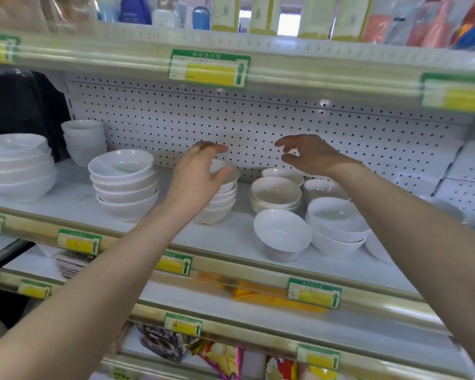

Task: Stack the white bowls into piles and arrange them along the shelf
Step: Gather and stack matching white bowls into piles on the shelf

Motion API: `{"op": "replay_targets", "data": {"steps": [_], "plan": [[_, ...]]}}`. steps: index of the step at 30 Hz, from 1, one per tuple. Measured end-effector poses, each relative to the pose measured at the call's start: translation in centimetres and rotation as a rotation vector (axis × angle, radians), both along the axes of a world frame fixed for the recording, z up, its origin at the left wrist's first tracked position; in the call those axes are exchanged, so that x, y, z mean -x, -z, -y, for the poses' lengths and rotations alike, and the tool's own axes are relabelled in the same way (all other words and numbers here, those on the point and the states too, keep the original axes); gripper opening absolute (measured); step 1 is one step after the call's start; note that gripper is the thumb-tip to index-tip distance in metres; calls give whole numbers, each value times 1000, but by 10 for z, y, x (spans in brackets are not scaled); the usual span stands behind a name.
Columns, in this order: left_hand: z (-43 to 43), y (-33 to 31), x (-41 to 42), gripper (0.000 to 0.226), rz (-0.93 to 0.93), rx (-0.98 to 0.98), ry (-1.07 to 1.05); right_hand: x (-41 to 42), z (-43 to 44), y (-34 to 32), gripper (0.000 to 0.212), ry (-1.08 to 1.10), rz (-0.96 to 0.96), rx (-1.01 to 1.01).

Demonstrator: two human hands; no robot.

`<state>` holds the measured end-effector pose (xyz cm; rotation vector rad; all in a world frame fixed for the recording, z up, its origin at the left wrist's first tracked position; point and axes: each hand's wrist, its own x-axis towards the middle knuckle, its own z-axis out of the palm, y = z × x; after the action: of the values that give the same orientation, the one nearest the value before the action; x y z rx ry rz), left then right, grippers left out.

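Shelf (225,238): the white bowls sit on it in piles and singles, and some are close to the near lip.
Lone bowl (282,234): nearest, right of centre, tipped on its side with its mouth facing near-left. It looks the likeliest to roll off the lip if an arm brushes it.
Right pile (337,229): just right of the lone bowl. It is nested unevenly, with the top bowl askew. Adding a bowl before squaring it could make the top one slide.
Mid pile (222,204): centre of the shelf, several bowls high, partly behind the left hand. A sideways push up high could topple it towards the near edge.
Left grip (195,176): spread wide, fingers lightly arched over the mid pile's top bowl, thumb by its near rim. No firm hold shows, and contact is blurred. Lifting on the thumb alone would risk a slip.
Left pile (124,187): left of the mid pile and apart from it, with its top bowl tilted. The left forearm is close enough to bump it on the way back.
Cream pile (276,194): right of the mid pile and further back, low and steady.
Right grip (310,156): open, fingers loosely bent, empty, held above the far bowls (283,173). Its forearm crosses over the right pile, so dropping the elbow could knock that.
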<state>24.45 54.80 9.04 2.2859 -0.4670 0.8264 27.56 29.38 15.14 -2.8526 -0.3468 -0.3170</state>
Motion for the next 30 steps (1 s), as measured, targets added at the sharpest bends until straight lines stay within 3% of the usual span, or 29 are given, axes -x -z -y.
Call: {"op": "replay_targets", "data": {"steps": [8, 17, 30], "plan": [[73, 6, -1, 36, -34, -106, 59, 1, 62, 13, 37, -22, -19, 89], [147, 25, 14, 39, -199, -163, -30, 17, 127, 28, 35, -136, -53, 190], [186, 43, 56, 34, -300, -235, -84, 50, 164, 44, 25, -183, -162, 106]]}}
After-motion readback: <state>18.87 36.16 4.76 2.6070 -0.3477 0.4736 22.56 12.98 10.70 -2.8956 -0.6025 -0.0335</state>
